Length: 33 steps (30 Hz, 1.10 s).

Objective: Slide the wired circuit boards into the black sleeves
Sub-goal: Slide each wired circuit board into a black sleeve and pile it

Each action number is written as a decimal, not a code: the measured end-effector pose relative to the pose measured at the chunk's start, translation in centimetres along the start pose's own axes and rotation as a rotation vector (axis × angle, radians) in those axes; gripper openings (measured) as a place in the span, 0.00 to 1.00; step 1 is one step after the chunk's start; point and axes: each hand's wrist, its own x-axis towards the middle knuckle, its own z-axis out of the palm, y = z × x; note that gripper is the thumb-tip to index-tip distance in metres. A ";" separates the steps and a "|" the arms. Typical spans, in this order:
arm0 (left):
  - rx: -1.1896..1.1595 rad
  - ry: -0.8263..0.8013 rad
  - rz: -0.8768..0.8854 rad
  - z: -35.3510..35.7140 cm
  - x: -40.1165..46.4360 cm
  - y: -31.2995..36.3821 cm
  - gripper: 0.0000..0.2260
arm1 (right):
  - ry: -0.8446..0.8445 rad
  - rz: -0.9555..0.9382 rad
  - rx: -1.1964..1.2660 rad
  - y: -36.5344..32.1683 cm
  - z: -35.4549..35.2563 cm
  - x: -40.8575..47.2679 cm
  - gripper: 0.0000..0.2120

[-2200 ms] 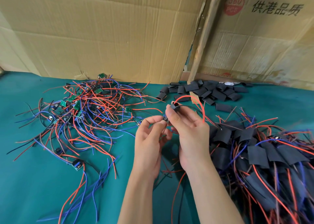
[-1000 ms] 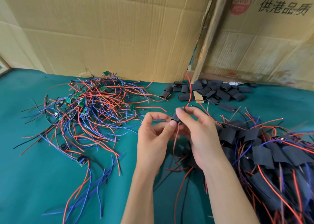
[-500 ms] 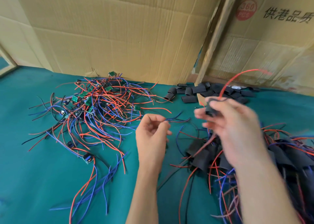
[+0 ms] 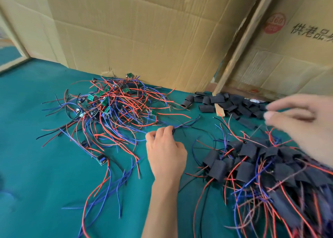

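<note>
Left hand point(image 4: 165, 153), frame centre, is curled, pinching blue wires point(image 4: 187, 123); right hand point(image 4: 304, 122), blurred at right edge, is spread, holding nothing. Unsleeved boards point(image 4: 115, 102) upper left, empty sleeves point(image 4: 232, 104) upper right. Risk: tangled leads get dragged along w/ 1 board.

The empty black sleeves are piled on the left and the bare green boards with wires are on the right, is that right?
No, the sides are swapped. The head view shows the empty black sleeves at the back right, near the cardboard, and the bare green boards with wires piled on the left of the green table.
</note>
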 end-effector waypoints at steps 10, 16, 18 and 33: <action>-0.240 0.054 -0.147 -0.2 0.3 0.3 0.14 | -0.381 -0.038 -0.063 -3.2 19.0 6.0 0.05; -0.305 0.141 -0.168 -0.6 0.3 0.3 0.10 | -0.315 -0.031 -0.034 -1.8 17.9 6.3 0.09; -0.370 0.188 -0.171 -0.7 0.3 0.6 0.08 | -0.230 0.006 0.150 -1.7 16.5 6.3 0.09; -1.616 -0.689 -0.327 -1.8 0.5 1.8 0.14 | -0.423 -0.201 0.739 -1.1 9.2 3.9 0.12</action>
